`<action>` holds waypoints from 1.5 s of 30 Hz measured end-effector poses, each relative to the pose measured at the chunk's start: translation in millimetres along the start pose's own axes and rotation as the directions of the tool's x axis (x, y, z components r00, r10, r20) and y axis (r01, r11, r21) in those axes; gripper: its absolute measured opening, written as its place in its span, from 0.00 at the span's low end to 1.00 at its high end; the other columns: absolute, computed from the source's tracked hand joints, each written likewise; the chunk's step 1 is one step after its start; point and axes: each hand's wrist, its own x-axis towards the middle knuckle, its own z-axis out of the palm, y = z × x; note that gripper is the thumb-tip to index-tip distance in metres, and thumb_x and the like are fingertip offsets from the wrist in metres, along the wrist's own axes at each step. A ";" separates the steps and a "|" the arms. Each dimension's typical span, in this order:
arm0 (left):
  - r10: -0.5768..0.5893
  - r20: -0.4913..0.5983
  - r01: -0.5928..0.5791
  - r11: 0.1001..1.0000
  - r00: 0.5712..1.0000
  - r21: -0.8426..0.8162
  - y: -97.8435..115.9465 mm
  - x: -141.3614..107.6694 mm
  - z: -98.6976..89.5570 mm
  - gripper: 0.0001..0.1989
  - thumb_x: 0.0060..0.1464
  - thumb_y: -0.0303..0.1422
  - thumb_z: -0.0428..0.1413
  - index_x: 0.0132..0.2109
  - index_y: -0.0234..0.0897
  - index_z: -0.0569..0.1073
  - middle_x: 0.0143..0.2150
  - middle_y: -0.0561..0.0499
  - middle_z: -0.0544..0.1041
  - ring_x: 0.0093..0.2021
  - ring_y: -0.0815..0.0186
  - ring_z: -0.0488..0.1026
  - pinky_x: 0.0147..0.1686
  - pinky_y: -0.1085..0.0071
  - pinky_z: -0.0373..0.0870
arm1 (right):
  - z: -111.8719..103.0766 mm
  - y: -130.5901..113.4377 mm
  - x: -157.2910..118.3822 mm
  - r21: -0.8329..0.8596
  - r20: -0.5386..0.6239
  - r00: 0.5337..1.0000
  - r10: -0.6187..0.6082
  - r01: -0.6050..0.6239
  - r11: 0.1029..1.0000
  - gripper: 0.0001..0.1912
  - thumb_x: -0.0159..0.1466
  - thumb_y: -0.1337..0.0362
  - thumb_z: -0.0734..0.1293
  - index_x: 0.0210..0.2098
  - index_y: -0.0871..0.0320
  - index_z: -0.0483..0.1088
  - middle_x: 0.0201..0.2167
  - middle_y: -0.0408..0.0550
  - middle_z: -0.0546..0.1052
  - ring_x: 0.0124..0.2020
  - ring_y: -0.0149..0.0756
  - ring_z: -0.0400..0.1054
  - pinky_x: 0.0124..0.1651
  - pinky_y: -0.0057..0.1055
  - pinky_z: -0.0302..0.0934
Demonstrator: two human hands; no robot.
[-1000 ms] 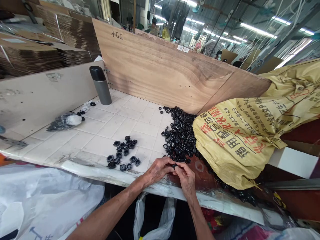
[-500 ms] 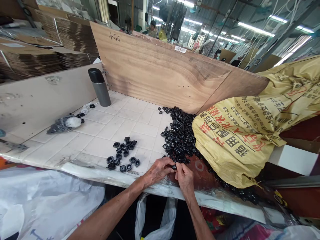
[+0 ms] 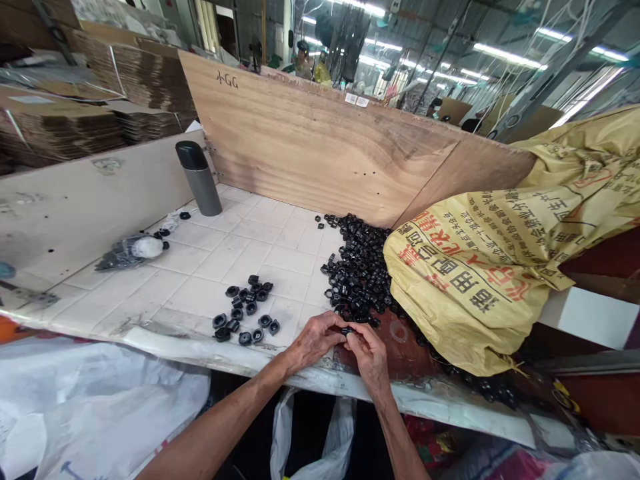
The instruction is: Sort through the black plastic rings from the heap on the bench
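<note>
A small black plastic part (image 3: 346, 331) sits between my two hands at the table's front edge. My left hand (image 3: 315, 341) pinches it from the left with thumb and forefinger. From the right, the fingertips of my right hand (image 3: 369, 355) close on the same part. Just beyond them lies a large heap of black plastic rings (image 3: 357, 267), spilling from the mouth of a yellow woven sack (image 3: 465, 280). To the left of my hands a loose group of black plastic parts with side tabs (image 3: 245, 307) rests on the pale tiled tabletop (image 3: 195, 293).
A grey bottle with a black lid (image 3: 199, 179) stands at the back left corner. Near the left board lies a clear bag of black parts (image 3: 131, 251). A wooden board (image 3: 310, 140) walls off the back. Yellow-handled scissors (image 3: 567, 395) lie at the right edge.
My right fingers have shifted slightly around the black part, which shows more plainly between the fingertips. My left hand stays nearly in place. The heap and the loose group look the same.
</note>
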 end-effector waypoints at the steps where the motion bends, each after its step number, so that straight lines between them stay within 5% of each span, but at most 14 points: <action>1: 0.005 0.003 -0.005 1.000 1.000 -0.004 0.1 0.1 0.1 0.09 0.55 0.32 0.61 0.44 0.37 0.77 0.42 0.49 0.77 0.42 0.63 0.76 0.44 0.68 0.73 | 0.0 -0.5 0.4 0.009 -0.004 1.000 -0.020 0.020 1.000 0.15 0.64 0.55 0.68 0.44 0.57 0.78 0.41 0.51 0.78 0.37 0.39 0.76 0.37 0.32 0.74; 4: 0.012 -0.006 -0.012 1.000 1.000 -0.006 1.7 0.2 0.1 0.08 0.55 0.31 0.61 0.44 0.37 0.77 0.42 0.49 0.77 0.42 0.63 0.75 0.45 0.68 0.73 | 0.5 -2.4 0.7 0.018 -0.037 0.999 -0.012 0.012 1.000 0.17 0.63 0.55 0.69 0.46 0.57 0.77 0.41 0.51 0.78 0.35 0.38 0.75 0.36 0.32 0.74; 7: 0.004 -0.016 -0.004 1.000 1.000 -0.005 4.2 0.0 -0.4 0.09 0.55 0.31 0.61 0.44 0.36 0.77 0.41 0.48 0.77 0.41 0.63 0.76 0.43 0.69 0.73 | 1.9 -3.4 -0.1 0.004 -0.062 0.996 0.057 -0.056 0.998 0.18 0.62 0.53 0.70 0.45 0.59 0.75 0.27 0.45 0.77 0.26 0.35 0.73 0.32 0.30 0.71; 10: 0.014 0.009 -0.014 1.000 1.000 -0.004 5.0 -0.2 -1.2 0.08 0.55 0.30 0.61 0.43 0.36 0.77 0.40 0.48 0.77 0.40 0.63 0.75 0.42 0.69 0.72 | 4.1 -3.4 -0.4 -0.047 -0.041 0.995 0.088 -0.090 0.995 0.16 0.64 0.50 0.67 0.36 0.58 0.72 0.15 0.38 0.70 0.18 0.31 0.66 0.27 0.26 0.65; 15: 0.050 0.013 -0.050 0.999 0.999 0.022 3.6 0.1 -2.4 0.08 0.56 0.31 0.60 0.44 0.36 0.77 0.42 0.48 0.77 0.43 0.62 0.75 0.45 0.69 0.72 | 5.8 -3.2 1.2 -0.234 -0.072 0.997 -0.027 0.010 0.972 0.24 0.64 0.48 0.66 0.19 0.56 0.62 0.14 0.38 0.65 0.17 0.27 0.58 0.23 0.23 0.56; 23: 0.036 0.020 -0.037 0.999 0.999 0.037 6.5 0.1 -1.4 0.10 0.57 0.32 0.60 0.46 0.37 0.77 0.43 0.48 0.77 0.42 0.63 0.75 0.44 0.70 0.73 | 1.2 0.7 -1.6 0.041 -0.012 0.998 0.056 -0.055 0.998 0.20 0.62 0.51 0.70 0.47 0.58 0.73 0.31 0.47 0.79 0.27 0.35 0.74 0.32 0.30 0.71; 27: 0.065 0.011 -0.066 0.996 0.998 0.053 11.0 -0.1 -2.3 0.09 0.57 0.32 0.60 0.45 0.36 0.78 0.42 0.47 0.77 0.43 0.63 0.75 0.45 0.69 0.73 | 1.7 3.8 -2.7 -0.043 -0.017 0.999 0.034 -0.035 0.998 0.17 0.65 0.53 0.67 0.45 0.59 0.74 0.21 0.43 0.76 0.23 0.34 0.72 0.31 0.28 0.69; 33: 0.135 0.021 -0.136 0.990 0.991 0.040 11.7 0.1 -3.5 0.09 0.58 0.31 0.59 0.46 0.36 0.78 0.45 0.45 0.77 0.46 0.61 0.75 0.49 0.66 0.72 | 5.2 -0.9 -0.5 -0.227 -0.024 1.000 -0.014 0.008 0.974 0.19 0.68 0.52 0.63 0.27 0.57 0.69 0.14 0.37 0.67 0.14 0.27 0.60 0.21 0.24 0.59; 41: -0.018 -0.009 0.017 0.998 1.000 -0.056 4.9 -0.2 0.6 0.10 0.57 0.33 0.61 0.46 0.35 0.78 0.42 0.47 0.78 0.41 0.63 0.76 0.43 0.68 0.73 | 3.9 -7.5 -3.8 -0.093 -0.045 0.996 -0.083 0.078 0.993 0.16 0.65 0.53 0.67 0.45 0.58 0.73 0.29 0.46 0.77 0.26 0.34 0.73 0.31 0.29 0.71; 45: 0.088 0.016 -0.088 0.995 0.996 0.049 5.9 0.0 -1.4 0.10 0.58 0.33 0.59 0.46 0.35 0.78 0.42 0.46 0.77 0.42 0.62 0.75 0.45 0.68 0.73 | 3.7 -4.4 -4.9 -0.144 -0.050 0.997 -0.062 0.054 0.988 0.16 0.67 0.53 0.65 0.43 0.59 0.73 0.18 0.40 0.73 0.20 0.33 0.69 0.28 0.27 0.67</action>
